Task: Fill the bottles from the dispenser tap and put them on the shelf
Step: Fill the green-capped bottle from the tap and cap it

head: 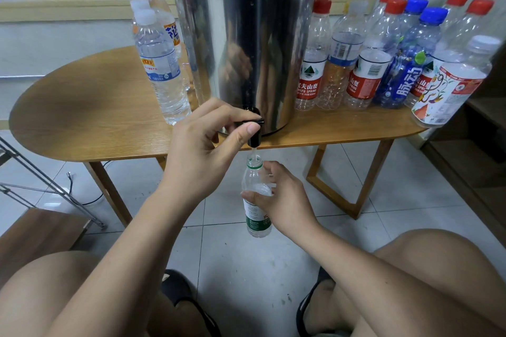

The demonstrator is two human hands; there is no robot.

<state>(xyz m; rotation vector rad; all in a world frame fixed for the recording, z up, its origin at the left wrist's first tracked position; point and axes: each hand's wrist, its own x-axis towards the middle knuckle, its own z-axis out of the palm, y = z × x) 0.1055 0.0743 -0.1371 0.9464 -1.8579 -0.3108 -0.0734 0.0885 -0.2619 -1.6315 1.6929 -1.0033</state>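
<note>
A tall steel dispenser (246, 35) stands on the wooden table (90, 123), its black tap (253, 128) jutting over the front edge. My left hand (208, 145) pinches the tap lever between thumb and fingers. Water runs from the spout into a small uncapped bottle with a green label (256, 200), held upright directly under the tap. My right hand (282, 197) grips that bottle around its middle. The bottle looks partly filled.
Capped bottles holding water (161, 68) stand left of the dispenser. Several empty capped bottles (383, 63) crowd the table's right end. A wooden shelf unit (476, 145) is at the right edge, a metal rack (41, 180) at left. My knees and sandals are below.
</note>
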